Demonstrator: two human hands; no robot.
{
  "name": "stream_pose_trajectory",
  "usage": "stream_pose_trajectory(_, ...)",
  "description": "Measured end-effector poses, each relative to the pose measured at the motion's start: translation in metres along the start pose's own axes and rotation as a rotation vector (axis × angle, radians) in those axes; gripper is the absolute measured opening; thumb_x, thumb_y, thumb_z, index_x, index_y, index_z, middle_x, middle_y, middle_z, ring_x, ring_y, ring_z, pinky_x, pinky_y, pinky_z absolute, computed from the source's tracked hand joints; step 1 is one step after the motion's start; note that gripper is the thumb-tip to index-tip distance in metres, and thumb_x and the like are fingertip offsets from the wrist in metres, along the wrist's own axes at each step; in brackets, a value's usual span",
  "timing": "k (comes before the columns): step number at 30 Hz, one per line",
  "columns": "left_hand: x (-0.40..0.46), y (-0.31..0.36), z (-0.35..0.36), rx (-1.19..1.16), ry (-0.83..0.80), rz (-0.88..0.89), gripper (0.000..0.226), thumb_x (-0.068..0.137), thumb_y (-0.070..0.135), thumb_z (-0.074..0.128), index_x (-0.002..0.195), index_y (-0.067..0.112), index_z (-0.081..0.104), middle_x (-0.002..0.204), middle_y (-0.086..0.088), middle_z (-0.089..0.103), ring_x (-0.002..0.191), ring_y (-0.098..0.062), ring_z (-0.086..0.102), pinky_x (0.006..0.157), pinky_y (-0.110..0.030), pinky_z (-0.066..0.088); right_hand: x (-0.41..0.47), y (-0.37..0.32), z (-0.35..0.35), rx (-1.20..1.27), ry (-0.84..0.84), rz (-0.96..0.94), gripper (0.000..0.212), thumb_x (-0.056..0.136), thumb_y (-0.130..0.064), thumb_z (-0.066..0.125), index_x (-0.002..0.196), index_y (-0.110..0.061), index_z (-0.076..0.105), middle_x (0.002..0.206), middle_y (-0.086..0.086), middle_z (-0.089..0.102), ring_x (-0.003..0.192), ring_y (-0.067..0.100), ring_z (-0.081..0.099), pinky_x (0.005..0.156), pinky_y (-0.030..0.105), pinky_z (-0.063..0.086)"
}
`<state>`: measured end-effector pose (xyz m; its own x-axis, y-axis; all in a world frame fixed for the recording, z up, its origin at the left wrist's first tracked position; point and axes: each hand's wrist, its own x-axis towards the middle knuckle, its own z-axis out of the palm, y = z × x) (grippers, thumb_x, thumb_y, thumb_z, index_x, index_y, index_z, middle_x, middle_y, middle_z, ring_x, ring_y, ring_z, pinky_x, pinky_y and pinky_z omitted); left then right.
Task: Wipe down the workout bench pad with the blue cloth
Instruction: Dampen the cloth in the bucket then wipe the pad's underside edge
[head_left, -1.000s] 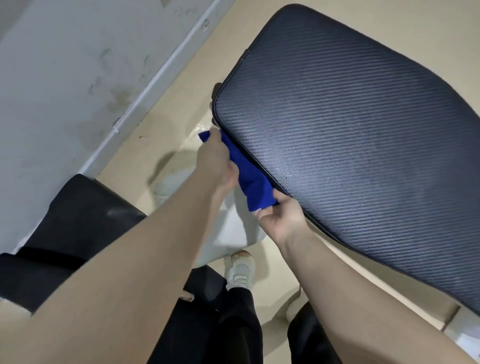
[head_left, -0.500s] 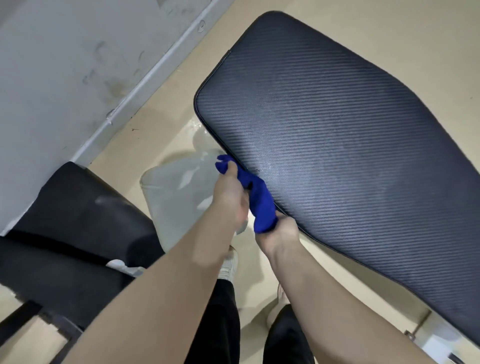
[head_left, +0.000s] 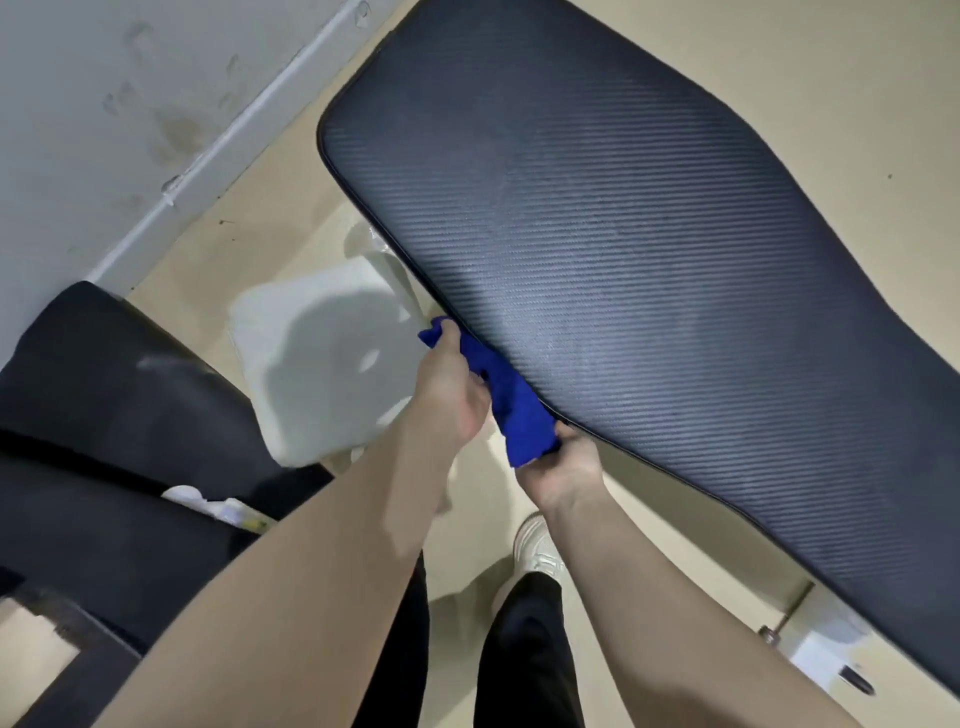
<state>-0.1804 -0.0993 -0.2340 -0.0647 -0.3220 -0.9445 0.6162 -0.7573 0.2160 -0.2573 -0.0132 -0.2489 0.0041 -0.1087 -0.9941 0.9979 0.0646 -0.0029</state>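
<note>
- Fingers of the left hand (head_left: 451, 397) curl around the upper end of the blue cloth (head_left: 511, 402), clenched on its bunched tip just beside the pad's edge.
- Fingers of the right hand (head_left: 569, 462) wrap the cloth's lower end from below; the thumb lies at the pad's rim, and the fingertips themselves are hidden under the fabric.
- Between the two hands the blue cloth runs as a rumpled band, pressed along the near long edge of the bench pad (head_left: 649, 270), roughly midway along that edge.
- Dark and ribbed in fine diagonal lines, the bench pad stretches from the upper middle down to the lower right, tilted across the view, with a thin piped seam around its rim.
- Both bare forearms reach up from the bottom of the view, the left one crossing the middle.
- Under the left hand, on the floor (head_left: 857, 78), lies a white foam block (head_left: 317, 364) with a hollow in its top.
- Left of that sits a black padded seat (head_left: 104, 415), with crumpled white wrapping (head_left: 208, 504) against it.
- Below the hands, a pale shoe (head_left: 537, 545) and black trouser legs (head_left: 524, 649) stand on the beige floor.
- A grey wall (head_left: 78, 130) with a pale skirting strip (head_left: 234, 135) runs diagonally across the upper left.
</note>
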Motion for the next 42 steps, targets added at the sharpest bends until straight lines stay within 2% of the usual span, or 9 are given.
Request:
stream_pose_trajectory(4,-0.007,-0.049,-0.004,-0.003,0.0,-0.094,0.022,0.098,0.035,0.044,0.098,0.018,0.058,0.102,0.003,0.067,0.099,-0.014,0.062,0.095,-0.031,0.049,-0.003,-0.034,-0.029,0.02,-0.01,0.029,0.033,0.089,0.0,0.024,0.087,-0.004,0.057,0.077,0.008,0.054,0.059,0.017,0.05,0.039,0.017,0.044)
stream_pose_trajectory(8,-0.006,-0.032,-0.004,0.137,0.072,0.034,0.028,0.099,0.038,0.037,0.085,0.021,0.056,0.077,0.009,0.064,0.092,-0.013,0.058,0.08,-0.026,0.049,-0.009,-0.023,-0.016,-0.111,-0.075,-0.015,0.036,0.089,0.006,0.026,0.108,0.004,0.056,0.101,0.018,0.06,0.085,0.028,0.059,0.068,0.032,0.056)
stream_pose_trajectory(13,-0.038,0.009,0.01,-0.02,0.011,0.154,0.028,0.102,0.026,0.035,0.083,0.016,0.053,0.098,0.003,0.061,0.1,-0.014,0.055,0.096,-0.029,0.047,-0.019,-0.008,0.014,-0.03,-0.094,0.062,0.033,0.094,0.009,0.022,0.103,0.01,0.054,0.082,0.013,0.053,0.067,0.02,0.051,0.035,0.019,0.047)
stream_pose_trajectory(16,-0.039,-0.017,0.011,-0.016,-0.01,0.113,0.023,0.101,0.026,0.037,0.094,0.016,0.056,0.098,0.004,0.063,0.087,-0.012,0.061,0.077,-0.023,0.054,-0.025,-0.027,-0.005,-0.015,-0.021,0.048,0.035,0.086,0.015,0.018,0.073,0.002,0.048,0.069,0.007,0.041,0.048,0.016,0.042,0.032,0.012,0.036)
stream_pose_trajectory(21,-0.038,-0.09,0.003,0.104,-0.013,-0.064,0.032,0.102,0.028,0.035,0.125,0.014,0.051,0.126,-0.005,0.06,0.112,-0.024,0.059,0.092,-0.038,0.048,-0.036,-0.078,-0.057,-0.114,0.076,-0.08,0.043,0.053,0.008,0.028,0.084,-0.002,0.055,0.078,0.008,0.056,0.056,0.021,0.058,0.034,0.021,0.047)
stream_pose_trajectory(28,-0.042,-0.116,0.014,0.077,-0.01,-0.148,0.032,0.101,0.027,0.034,0.111,0.01,0.058,0.141,-0.003,0.05,0.128,-0.023,0.05,0.109,-0.033,0.037,-0.041,-0.089,-0.059,-0.241,0.009,-0.122,0.032,0.094,-0.001,0.03,0.072,-0.002,0.052,0.047,0.007,0.061,0.041,0.017,0.061,0.045,0.022,0.049)
stream_pose_trajectory(31,-0.039,-0.083,0.014,0.049,0.018,-0.031,0.029,0.101,0.024,0.031,0.08,0.012,0.048,0.124,-0.006,0.051,0.097,-0.022,0.06,0.104,-0.031,0.037,-0.03,-0.077,-0.053,-0.224,-0.07,-0.046,0.028,0.094,0.003,0.032,0.077,0.001,0.055,0.051,0.008,0.065,0.039,0.016,0.061,0.039,0.016,0.048)
stream_pose_trajectory(37,-0.037,-0.127,0.018,-0.031,0.04,-0.015,0.022,0.1,0.015,0.036,0.107,0.011,0.056,0.098,-0.005,0.066,0.078,-0.018,0.062,0.058,-0.028,0.057,-0.028,-0.113,-0.09,-0.257,-0.019,-0.047,0.034,0.051,0.013,0.022,0.068,-0.006,0.044,0.057,0.004,0.044,0.038,0.011,0.03,0.032,0.012,0.028)
stream_pose_trajectory(42,-0.047,-0.218,0.037,0.068,-0.022,-0.174,0.025,0.101,0.021,0.036,0.1,0.011,0.059,0.09,-0.005,0.067,0.076,-0.018,0.062,0.079,-0.033,0.051,-0.053,-0.18,-0.134,-0.118,0.128,-0.053,0.023,0.05,0.006,0.02,0.06,-0.007,0.036,0.029,0.004,0.033,0.016,0.012,0.029,0.022,0.012,0.022)
